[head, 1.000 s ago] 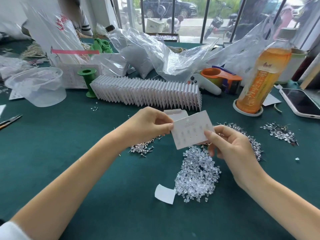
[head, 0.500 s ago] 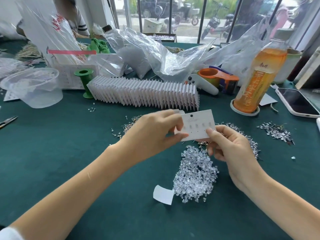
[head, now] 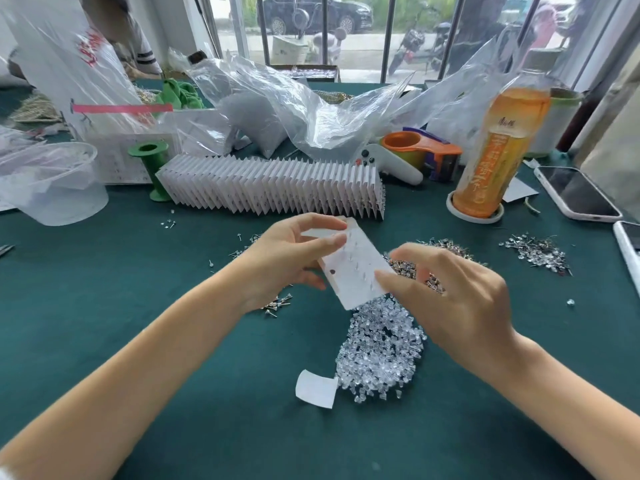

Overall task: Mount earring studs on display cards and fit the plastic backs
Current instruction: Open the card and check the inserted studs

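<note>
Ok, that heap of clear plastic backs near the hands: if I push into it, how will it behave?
The plastic backs are tiny loose pieces, so they will probably scatter rather than slide together. They look very light, and a few strays already lie at the heap's edge. The green table cover looks like cloth, which may slow them.

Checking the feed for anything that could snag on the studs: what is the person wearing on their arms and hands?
Both forearms are bare. The left hand and right hand show no gloves, rings, watch or bracelets. The only clothing in view is the edge of a white sleeve at the left arm's upper end, in the bottom-left corner.
</note>
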Demonstrator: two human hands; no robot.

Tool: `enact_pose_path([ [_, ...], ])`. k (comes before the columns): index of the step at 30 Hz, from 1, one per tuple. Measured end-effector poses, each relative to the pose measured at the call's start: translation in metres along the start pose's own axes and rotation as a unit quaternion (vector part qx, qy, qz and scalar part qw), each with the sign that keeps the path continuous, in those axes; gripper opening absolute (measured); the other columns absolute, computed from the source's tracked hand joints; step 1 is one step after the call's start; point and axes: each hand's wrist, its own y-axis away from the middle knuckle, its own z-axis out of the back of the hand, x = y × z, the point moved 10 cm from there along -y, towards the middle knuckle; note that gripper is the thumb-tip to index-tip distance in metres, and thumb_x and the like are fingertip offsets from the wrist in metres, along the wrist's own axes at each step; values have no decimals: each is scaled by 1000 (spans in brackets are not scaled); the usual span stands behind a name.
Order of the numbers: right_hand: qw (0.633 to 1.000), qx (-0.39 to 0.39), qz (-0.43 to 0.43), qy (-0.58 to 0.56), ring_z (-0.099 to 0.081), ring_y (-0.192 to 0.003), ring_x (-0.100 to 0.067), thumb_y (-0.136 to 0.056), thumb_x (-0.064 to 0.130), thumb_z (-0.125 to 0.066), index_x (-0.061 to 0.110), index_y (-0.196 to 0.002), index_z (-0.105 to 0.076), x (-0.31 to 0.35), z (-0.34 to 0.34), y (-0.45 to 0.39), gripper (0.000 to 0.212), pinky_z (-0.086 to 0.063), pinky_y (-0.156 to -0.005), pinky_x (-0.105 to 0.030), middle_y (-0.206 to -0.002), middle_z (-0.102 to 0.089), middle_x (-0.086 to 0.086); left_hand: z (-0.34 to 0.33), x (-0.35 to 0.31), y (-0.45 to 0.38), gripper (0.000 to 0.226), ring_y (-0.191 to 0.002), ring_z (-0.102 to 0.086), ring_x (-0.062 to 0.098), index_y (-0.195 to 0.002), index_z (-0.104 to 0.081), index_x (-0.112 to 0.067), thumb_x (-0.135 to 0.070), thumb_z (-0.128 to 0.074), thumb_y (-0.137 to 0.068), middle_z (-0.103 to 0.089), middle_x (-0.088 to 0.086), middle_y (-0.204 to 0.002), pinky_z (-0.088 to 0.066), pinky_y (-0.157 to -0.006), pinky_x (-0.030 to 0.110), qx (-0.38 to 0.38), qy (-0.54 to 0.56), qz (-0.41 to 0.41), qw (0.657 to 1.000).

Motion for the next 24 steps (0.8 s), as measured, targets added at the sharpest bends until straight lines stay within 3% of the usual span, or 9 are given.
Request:
enact_pose_path([
  [2, 996, 67, -39, -44, -59, -69, -11, -90, 34, -61, 12, -105, -73, -8, -13, 2, 29, -49, -56, -20, -112, -64, -9, 7, 0, -1, 19, -66, -66, 15, -106, -62, -15, -17, -62, -87, -70, 7, -85, -54, -51, 25, -25, 5, -4, 1000],
  [4, 962, 144, -163, -166, -59, -81, -3, -77, 51, -65, 23, -127, -58, -25, -31, 11, 58, -48, -63, -14, -132, -52, 2, 7, -1, 0, 16, -69, -65, 16, -104, -63, -15, -14, -60, -88, -71, 5, -86, -56, -53, 26, -28, -5, -12, 1000],
  [6, 868, 144, -341, -331, -61, -77, -1, -75, 57, -66, 25, -131, -52, -41, -46, 23, 66, -47, -57, -14, -117, -62, 12, 2, -4, 1, 13, -71, -66, 10, -101, -64, -16, -13, -60, -88, -68, -1, -94, -56, -55, 25, -19, -32, -36, 999],
  [8, 762, 117, -463, -437, -62, -64, 1, -82, 41, -70, 17, -119, -61, -50, -59, 38, 45, -43, -48, -11, -94, -72, 6, -6, -7, 2, 13, -70, -66, 5, -99, -64, -18, -12, -60, -88, -66, -4, -100, -53, -53, 22, 1, -60, -57, 997],
  [10, 706, 126, -509, -475, -63, -59, -1, -86, 21, -66, 13, -102, -69, -48, -69, 46, 18, -42, -46, -12, -81, -74, 2, -16, -8, 4, 14, -69, -66, 6, -100, -62, -18, -12, -60, -88, -69, -1, -93, -51, -52, 20, 28, -73, -71, 994],
  [13, 651, 138, -532, -524, -70, -70, -11, -88, 11, -64, 12, -93, -72, -40, -75, 53, 10, -49, -51, -18, -83, -75, -3, -25, -12, 9, 15, -70, -64, 7, -100, -59, -19, -11, -62, -88, -68, 0, -84, -52, -55, 22, 26, -121, -113, 986],
  [16, 674, 120, -534, -496, -71, -73, -13, -85, 10, -67, 15, -85, -74, -45, -69, 52, 8, -55, -56, -21, -82, -75, -2, -21, -42, 24, 21, -78, -58, 2, -93, -59, -23, -11, -71, -82, -60, -7, -89, -48, -64, 18, -82, -311, -262, 910],
  [18, 701, 119, -525, -468, -71, -74, -14, -83, 12, -70, 18, -79, -74, -46, -65, 49, 8, -57, -60, -22, -80, -76, -1, -30, -56, 37, 15, -81, -56, 6, -90, -64, -15, -11, -74, -80, -58, -5, -90, -43, -70, 16, -98, -390, -336, 852],
  [24, 756, 103, -484, -429, -68, -66, -4, -83, 13, -71, 26, -74, -74, -41, -56, 38, 16, -52, -60, -15, -74, -75, 6, -43, -63, 49, 14, -86, -58, 26, -87, -69, -10, -20, -73, -78, -63, 1, -91, -46, -79, 41, -129, -494, -395, 764],
])
